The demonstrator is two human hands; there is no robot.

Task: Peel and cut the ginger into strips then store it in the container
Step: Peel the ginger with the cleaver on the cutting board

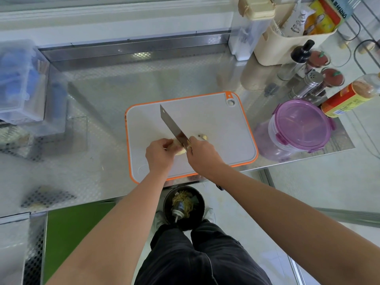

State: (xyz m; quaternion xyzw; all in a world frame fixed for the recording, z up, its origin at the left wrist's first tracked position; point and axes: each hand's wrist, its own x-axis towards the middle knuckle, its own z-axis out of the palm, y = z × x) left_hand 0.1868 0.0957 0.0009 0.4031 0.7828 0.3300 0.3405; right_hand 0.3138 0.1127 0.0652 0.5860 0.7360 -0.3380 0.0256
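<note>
A pale piece of ginger [179,149] lies on the grey, orange-rimmed cutting board [216,120], near its front. My left hand [159,154] grips the ginger from the left. My right hand [202,155] holds the handle of a cleaver [173,127], and the blade points away to the upper left with its heel against the ginger. A small cut-off bit of ginger [203,137] rests on the board just right of the blade. A round clear container with a purple clip lid [301,124] stands right of the board, lid on.
Spice shakers [308,83], a dark-capped bottle [296,60], a red-labelled bottle [347,95] and a cream caddy [287,44] crowd the back right. A clear storage box [20,83] sits far left. A black bin [184,207] with peelings stands on the floor below the counter edge.
</note>
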